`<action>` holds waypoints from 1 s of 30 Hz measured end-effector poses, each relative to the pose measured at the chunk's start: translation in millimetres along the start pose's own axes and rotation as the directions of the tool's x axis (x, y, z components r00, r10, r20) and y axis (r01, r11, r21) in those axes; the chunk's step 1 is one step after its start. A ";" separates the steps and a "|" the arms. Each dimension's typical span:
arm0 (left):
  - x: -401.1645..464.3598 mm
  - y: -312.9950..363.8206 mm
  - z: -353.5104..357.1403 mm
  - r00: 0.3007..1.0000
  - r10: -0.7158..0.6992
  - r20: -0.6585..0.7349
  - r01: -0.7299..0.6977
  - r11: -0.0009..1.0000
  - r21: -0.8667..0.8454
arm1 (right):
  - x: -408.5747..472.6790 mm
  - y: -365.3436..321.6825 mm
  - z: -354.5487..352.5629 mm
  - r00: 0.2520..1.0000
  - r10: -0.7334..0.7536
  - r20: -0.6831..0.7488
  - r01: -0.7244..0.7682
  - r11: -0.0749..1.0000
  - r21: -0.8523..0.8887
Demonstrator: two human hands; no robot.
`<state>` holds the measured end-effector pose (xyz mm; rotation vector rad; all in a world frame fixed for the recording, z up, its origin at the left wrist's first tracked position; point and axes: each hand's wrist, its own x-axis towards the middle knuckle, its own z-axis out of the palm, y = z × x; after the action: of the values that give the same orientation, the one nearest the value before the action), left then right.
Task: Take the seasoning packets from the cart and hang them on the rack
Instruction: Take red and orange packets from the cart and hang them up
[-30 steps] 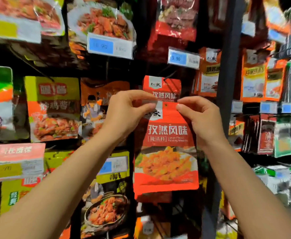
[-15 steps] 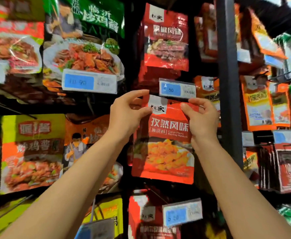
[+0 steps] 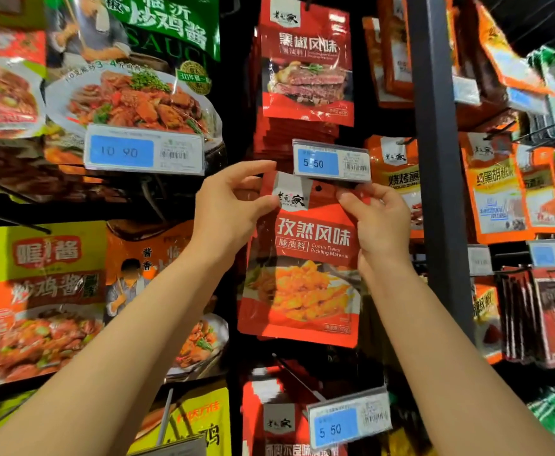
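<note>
I hold a red cumin-flavour seasoning packet (image 3: 302, 278) upright in front of the rack. My left hand (image 3: 233, 209) pinches its top left corner and my right hand (image 3: 378, 222) pinches its top right corner. The packet's hang hole (image 3: 318, 188) sits just under a 5.50 price tag (image 3: 332, 162) at the tip of a hook. Above that tag hangs a stack of red steak-picture packets (image 3: 305, 67). The hook itself is hidden behind the tag.
Large sauce pouches (image 3: 131, 93) with a 10.90 tag (image 3: 144, 151) hang to the left. A dark upright post (image 3: 440, 179) stands right of the packet, with orange packets (image 3: 496, 199) beyond it. Another 5.50 tag (image 3: 348, 419) and red packets hang below.
Both hands have lifted the packet up the rack, from the lower hook's level to just under the upper 5.50 tag. My view has tilted upward with it.
</note>
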<state>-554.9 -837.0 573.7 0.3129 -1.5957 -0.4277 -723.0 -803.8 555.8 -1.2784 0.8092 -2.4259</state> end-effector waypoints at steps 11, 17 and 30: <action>-1.2 -12.4 0.9 0.997 -0.081 -0.021 0.080 0.997 -0.011 | 13.5 4.7 -2.3 0.994 0.099 0.036 -0.095 0.992 -0.079; 0.0 -31.5 -1.3 0.994 -0.102 -0.042 0.106 0.989 0.104 | 21.4 22.2 6.8 0.996 0.093 0.002 -0.091 0.977 -0.193; -48.2 -42.6 -2.3 0.993 0.020 0.119 -0.081 0.840 0.536 | -35.8 42.1 -28.9 0.967 -0.151 0.204 0.253 0.613 -0.748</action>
<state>-551.5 -853.4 511.5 0.6857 -1.8110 0.0647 -727.0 -810.3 493.9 -1.8620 1.8999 -2.1531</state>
